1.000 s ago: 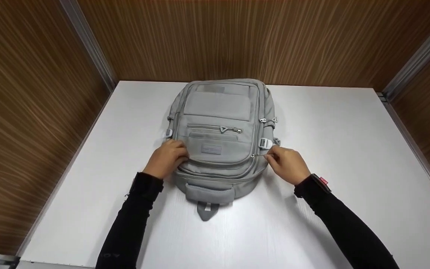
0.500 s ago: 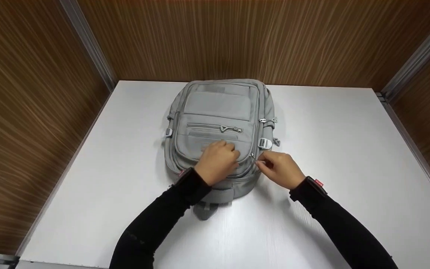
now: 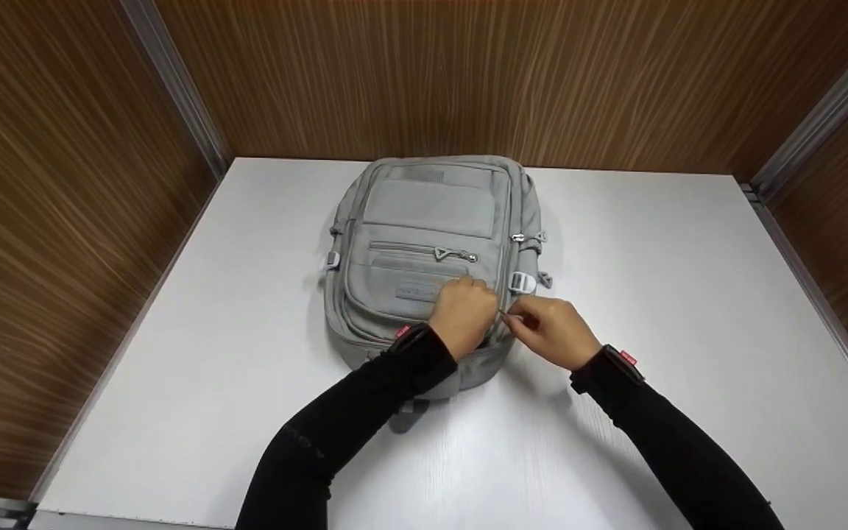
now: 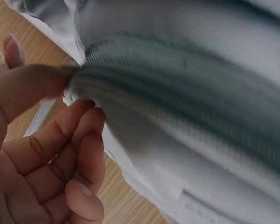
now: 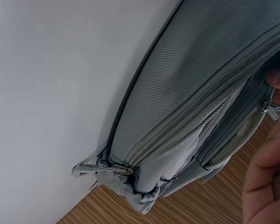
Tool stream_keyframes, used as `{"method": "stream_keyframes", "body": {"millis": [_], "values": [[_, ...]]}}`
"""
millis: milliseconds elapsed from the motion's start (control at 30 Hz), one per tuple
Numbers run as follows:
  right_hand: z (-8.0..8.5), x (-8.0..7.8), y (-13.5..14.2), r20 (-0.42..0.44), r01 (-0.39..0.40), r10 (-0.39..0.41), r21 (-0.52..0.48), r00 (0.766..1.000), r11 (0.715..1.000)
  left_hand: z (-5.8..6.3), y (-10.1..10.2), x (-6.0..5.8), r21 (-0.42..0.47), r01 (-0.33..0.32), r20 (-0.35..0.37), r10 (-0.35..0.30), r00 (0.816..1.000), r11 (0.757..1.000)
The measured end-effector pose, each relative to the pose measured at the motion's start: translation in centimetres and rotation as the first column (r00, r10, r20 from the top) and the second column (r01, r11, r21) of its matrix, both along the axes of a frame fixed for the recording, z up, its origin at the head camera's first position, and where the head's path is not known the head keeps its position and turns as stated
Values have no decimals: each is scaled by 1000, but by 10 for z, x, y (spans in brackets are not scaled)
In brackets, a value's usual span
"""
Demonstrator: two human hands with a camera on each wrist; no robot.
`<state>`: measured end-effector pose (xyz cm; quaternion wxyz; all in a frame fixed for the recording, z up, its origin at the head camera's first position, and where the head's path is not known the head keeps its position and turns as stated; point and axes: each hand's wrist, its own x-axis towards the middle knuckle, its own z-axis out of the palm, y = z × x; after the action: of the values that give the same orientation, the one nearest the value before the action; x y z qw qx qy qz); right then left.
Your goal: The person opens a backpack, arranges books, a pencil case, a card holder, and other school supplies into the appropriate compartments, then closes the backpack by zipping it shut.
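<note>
A grey backpack lies front side up on the white table, its top handle end toward me. At the lower right corner of its front pocket, my left hand pinches the pocket's zipped edge between thumb and fingers; the left wrist view shows the gripped fabric close up and blurred. Just to the right, the fingers of my right hand pinch the zipper pull. Part of that zipper stands parted in the right wrist view. The left forearm hides much of the top handle.
A second zipper pull lies across the front panel. White strap buckles sit on both sides of the bag. Wood-grain panels wall in the white table at the back and sides.
My left hand has left the bag's left edge and crossed rightward over the front pocket, beside my right hand. The right hand has shifted slightly left, keeping the zipper pull.
</note>
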<state>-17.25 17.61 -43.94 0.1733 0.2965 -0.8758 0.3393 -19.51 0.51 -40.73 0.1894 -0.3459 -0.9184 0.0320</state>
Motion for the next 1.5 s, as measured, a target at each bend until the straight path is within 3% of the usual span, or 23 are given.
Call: {"method": "stream_keyframes", "body": {"millis": [200, 367, 567, 767, 967, 1267, 1500], "values": [[-3, -8, 6, -6, 62, -62, 21, 998, 998, -1, -11, -2, 9, 56, 4, -56, 998, 998], [-9, -14, 7, 28, 56, -57, 51, 998, 997, 0, -26, -5, -10, 169, 25, -169, 985, 986], [-10, -17, 7, 24, 80, -81, 60, 996, 995, -1, -47, -11, 8, 332, 104, -331, 938, 943], [-6, -19, 6, 19, 90, -92, 76, 996, 993, -1, -68, -15, 78, 406, 176, -413, 893, 911], [-4, -19, 8, 28, 109, -111, 72, 993, 991, -2, -86, -14, 123, 413, 225, -430, 874, 903], [-1, -22, 7, 27, 151, -154, 89, 988, 984, -1, -112, -17, 141, 304, 287, -333, 898, 942], [1, -22, 1, 26, 159, -162, 97, 986, 982, 1, -128, -22, 162, 239, 310, -279, 909, 957]]}}
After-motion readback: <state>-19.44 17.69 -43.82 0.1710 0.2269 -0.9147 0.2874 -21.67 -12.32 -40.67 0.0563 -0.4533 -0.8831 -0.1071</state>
